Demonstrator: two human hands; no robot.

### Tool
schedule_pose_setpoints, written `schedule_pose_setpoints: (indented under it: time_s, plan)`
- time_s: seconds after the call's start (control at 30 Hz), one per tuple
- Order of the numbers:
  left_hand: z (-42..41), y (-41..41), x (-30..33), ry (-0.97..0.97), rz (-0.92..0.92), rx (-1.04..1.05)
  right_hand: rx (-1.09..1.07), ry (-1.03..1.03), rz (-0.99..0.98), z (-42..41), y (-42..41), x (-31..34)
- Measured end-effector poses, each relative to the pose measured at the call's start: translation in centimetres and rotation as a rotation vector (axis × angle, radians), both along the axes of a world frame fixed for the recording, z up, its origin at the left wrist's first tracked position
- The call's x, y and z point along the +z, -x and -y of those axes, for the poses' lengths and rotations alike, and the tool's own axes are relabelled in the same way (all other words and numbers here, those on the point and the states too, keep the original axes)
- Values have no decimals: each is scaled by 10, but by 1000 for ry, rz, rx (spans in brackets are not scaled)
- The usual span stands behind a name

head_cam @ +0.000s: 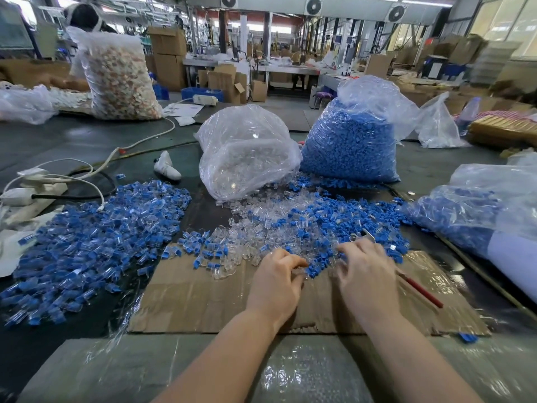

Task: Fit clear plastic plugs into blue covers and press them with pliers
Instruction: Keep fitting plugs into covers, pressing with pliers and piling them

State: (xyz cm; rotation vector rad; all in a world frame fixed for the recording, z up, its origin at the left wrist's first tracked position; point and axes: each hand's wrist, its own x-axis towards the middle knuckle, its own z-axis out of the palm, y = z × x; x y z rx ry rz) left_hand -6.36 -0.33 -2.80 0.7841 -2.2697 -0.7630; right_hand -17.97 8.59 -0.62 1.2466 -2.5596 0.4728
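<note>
Two bulging bags (247, 152) stand behind the loose plugs (261, 225), pliers (418, 289) right.

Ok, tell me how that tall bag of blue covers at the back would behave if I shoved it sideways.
The bag of blue covers is packed full and bulging, so it is probably heavy and would resist a light shove. Its thin clear plastic looks floppy, so it would likely dent rather than slide. Its top is open, and covers already lie around its base, so a hard push could spill more onto the table.
</note>
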Motion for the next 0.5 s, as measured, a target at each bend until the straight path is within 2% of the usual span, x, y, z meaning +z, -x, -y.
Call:
schedule_pose_setpoints:
  time_s: [0.13,0.5]
  plan:
    - [0,0,-2,57,89,-56,82,-37,57,12,-16,-8]
    - [8,-10,-3,40,35,33,-38,-14,25,23,-30,-18]
